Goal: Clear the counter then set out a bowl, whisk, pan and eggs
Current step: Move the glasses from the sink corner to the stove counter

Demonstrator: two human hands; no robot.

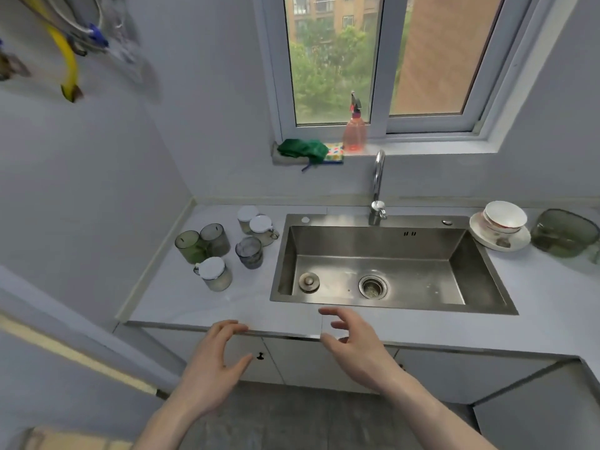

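Left hand (212,358) and right hand (354,345): each grip wide, empty, at counter (201,303) edge.

Two bare forearms, left hand (211,358) and right hand (354,345) unsleeved, ungloved.

Pale counter (201,303), jars (227,245) left of sink (383,264); bowls on plate (501,227), green container (566,233) right
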